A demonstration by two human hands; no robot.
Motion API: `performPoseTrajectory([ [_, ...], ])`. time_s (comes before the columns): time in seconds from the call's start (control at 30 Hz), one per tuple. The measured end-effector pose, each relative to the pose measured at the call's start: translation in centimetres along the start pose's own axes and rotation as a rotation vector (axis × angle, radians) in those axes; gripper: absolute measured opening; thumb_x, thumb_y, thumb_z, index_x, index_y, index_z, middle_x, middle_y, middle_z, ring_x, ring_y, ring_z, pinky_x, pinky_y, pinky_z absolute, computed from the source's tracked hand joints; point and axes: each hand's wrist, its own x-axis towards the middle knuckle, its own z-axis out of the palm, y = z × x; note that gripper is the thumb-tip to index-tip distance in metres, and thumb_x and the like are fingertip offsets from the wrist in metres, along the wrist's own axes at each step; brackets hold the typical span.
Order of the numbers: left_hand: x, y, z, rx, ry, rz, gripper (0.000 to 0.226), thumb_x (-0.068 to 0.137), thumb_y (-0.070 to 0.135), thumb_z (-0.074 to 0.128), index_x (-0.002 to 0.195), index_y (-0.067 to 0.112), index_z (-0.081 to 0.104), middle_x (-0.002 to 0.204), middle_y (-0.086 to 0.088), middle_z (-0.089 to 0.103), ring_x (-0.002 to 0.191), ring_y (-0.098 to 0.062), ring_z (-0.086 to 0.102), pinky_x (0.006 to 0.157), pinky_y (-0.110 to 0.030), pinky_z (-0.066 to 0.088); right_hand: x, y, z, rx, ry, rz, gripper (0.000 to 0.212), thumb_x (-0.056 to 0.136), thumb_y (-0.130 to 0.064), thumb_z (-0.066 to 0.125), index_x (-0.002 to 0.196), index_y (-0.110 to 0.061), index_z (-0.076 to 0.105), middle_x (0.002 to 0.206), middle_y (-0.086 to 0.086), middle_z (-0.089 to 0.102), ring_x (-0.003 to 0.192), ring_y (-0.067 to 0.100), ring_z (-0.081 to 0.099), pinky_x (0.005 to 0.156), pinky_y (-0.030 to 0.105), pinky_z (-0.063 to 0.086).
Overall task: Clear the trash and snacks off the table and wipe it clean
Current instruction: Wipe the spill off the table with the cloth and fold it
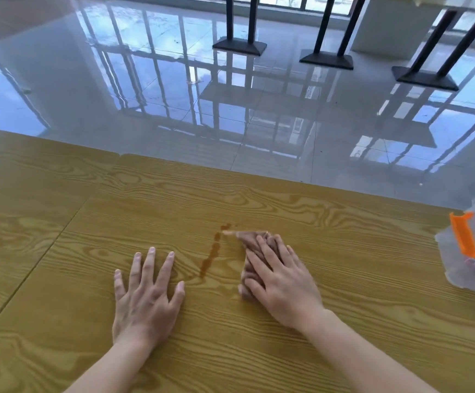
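Observation:
A wood-grain table (60, 293) fills the lower half of the head view. A thin brown liquid streak (212, 252) runs across its middle. My right hand (281, 282) presses flat on a soaked, brownish paper towel (251, 243) just right of the streak. My left hand (146, 293) lies flat on the bare wood to the left of the streak, fingers spread, holding nothing.
A clear plastic container (457, 256) with an orange clip (464, 236) stands at the table's right edge. The far table edge drops to a glossy tiled floor (173, 95). Black table bases (240, 46) stand beyond.

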Motion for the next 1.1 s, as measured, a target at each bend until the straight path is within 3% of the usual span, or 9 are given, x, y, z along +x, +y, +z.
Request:
performPoseTrajectory([
  [0.1, 0.0, 0.1, 0.0, 0.002, -0.004, -0.001, 0.072, 0.089, 0.067, 0.012, 0.155, 0.039, 0.008, 0.166, 0.000, 0.002, 0.152, -0.022, -0.005, 0.120, -0.055, -0.003, 0.4, 3.4, -0.1, -0.131, -0.029, 0.017, 0.065, 0.100, -0.060, 0.001, 0.156, -0.030, 0.012, 0.165, -0.001, -0.007, 0.150, 0.029, -0.016, 0.121, 0.050, 0.003],
  [0.2, -0.1, 0.2, 0.0, -0.003, 0.003, 0.006, 0.071, 0.089, 0.066, 0.015, 0.155, 0.038, 0.011, 0.166, -0.001, 0.005, 0.152, -0.023, -0.002, 0.120, -0.055, -0.002, 6.7, 3.7, -1.9, 0.000, -0.013, 0.377, 0.065, 0.098, -0.060, 0.009, 0.156, -0.032, 0.005, 0.166, 0.001, -0.007, 0.150, 0.033, -0.014, 0.121, 0.049, 0.001],
  [0.4, -0.2, 0.3, -0.3, -0.019, 0.015, 0.006, 0.071, 0.089, 0.066, 0.017, 0.154, 0.039, 0.014, 0.166, 0.000, 0.008, 0.152, -0.022, -0.002, 0.120, -0.054, -0.003, 11.9, -0.9, -1.3, -0.005, -0.057, 0.053, 0.057, 0.096, -0.065, 0.010, 0.151, -0.050, 0.004, 0.164, -0.016, -0.005, 0.150, 0.022, -0.016, 0.122, 0.044, -0.004],
  [0.57, -0.2, 0.3, -0.3, -0.022, 0.020, 0.006, 0.069, 0.090, 0.065, 0.018, 0.154, 0.039, 0.014, 0.165, -0.001, 0.008, 0.152, -0.023, -0.002, 0.120, -0.056, 0.000, 4.8, 0.1, -1.2, -0.058, 0.015, -0.167, 0.055, 0.101, -0.058, 0.009, 0.154, -0.043, 0.013, 0.164, -0.015, 0.002, 0.151, 0.019, -0.014, 0.122, 0.043, 0.003],
  [0.7, -0.3, 0.3, -0.1, 0.000, 0.013, 0.012, 0.069, 0.091, 0.064, 0.020, 0.154, 0.037, 0.014, 0.165, -0.003, 0.009, 0.152, -0.025, 0.000, 0.120, -0.057, 0.002, -0.9, 0.9, 0.0, -0.079, 0.012, -0.138, 0.055, 0.103, -0.056, 0.018, 0.154, -0.039, 0.018, 0.165, -0.011, 0.007, 0.152, 0.020, -0.006, 0.120, 0.043, 0.010],
  [0.87, -0.3, 0.5, -0.5, -0.010, 0.014, 0.003, 0.069, 0.091, 0.064, 0.017, 0.154, 0.039, 0.011, 0.166, -0.001, 0.005, 0.152, -0.023, -0.005, 0.120, -0.056, -0.001, 8.8, -1.9, -1.2, 0.045, -0.037, 0.160, 0.060, 0.098, -0.058, 0.011, 0.155, -0.040, 0.005, 0.164, -0.010, -0.007, 0.149, 0.024, -0.019, 0.122, 0.045, -0.005],
  [0.97, -0.3, 0.4, -0.6, -0.022, 0.005, 0.005, 0.069, 0.090, 0.065, 0.016, 0.154, 0.040, 0.011, 0.166, 0.000, 0.005, 0.152, -0.022, -0.006, 0.121, -0.055, -0.003, 10.6, -3.0, -1.2, 0.007, -0.078, 0.074, 0.057, 0.099, -0.056, 0.014, 0.154, -0.042, 0.008, 0.164, -0.013, -0.005, 0.149, 0.024, -0.019, 0.121, 0.046, -0.004],
  [1.1, -0.3, 0.4, -0.7, -0.044, 0.019, 0.005, 0.069, 0.090, 0.064, 0.017, 0.154, 0.040, 0.012, 0.166, -0.001, 0.005, 0.152, -0.022, -0.005, 0.121, -0.055, -0.002, 3.6, -0.6, -0.3, -0.027, -0.002, 0.049, 0.058, 0.099, -0.058, 0.011, 0.154, -0.040, 0.014, 0.164, -0.013, 0.000, 0.149, 0.018, -0.019, 0.122, 0.042, -0.002],
])
